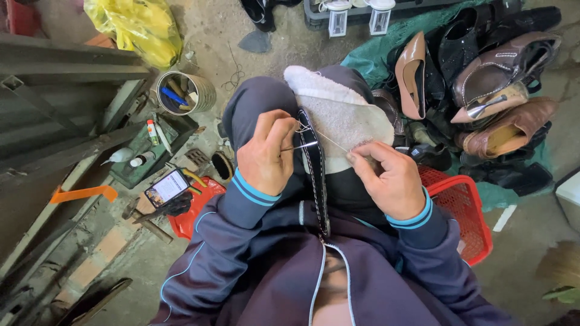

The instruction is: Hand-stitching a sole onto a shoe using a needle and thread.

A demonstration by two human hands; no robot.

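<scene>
Tin [186, 92] left, shoes [495, 78] right of strap [315, 175].

There are two hands, the left hand [264, 154] and the right hand [389, 176], one needle [300, 145], one black strap [316, 175], one red basket [462, 211], one phone [167, 188], one round tin [205, 90] and one yellow bag [136, 27].

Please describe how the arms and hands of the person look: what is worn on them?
Both arms wear dark navy tracksuit sleeves with thin light-blue piping. Each ribbed cuff carries light-blue stripes. The left hand and the right hand are bare: no gloves, and no rings or watch visible.
</scene>
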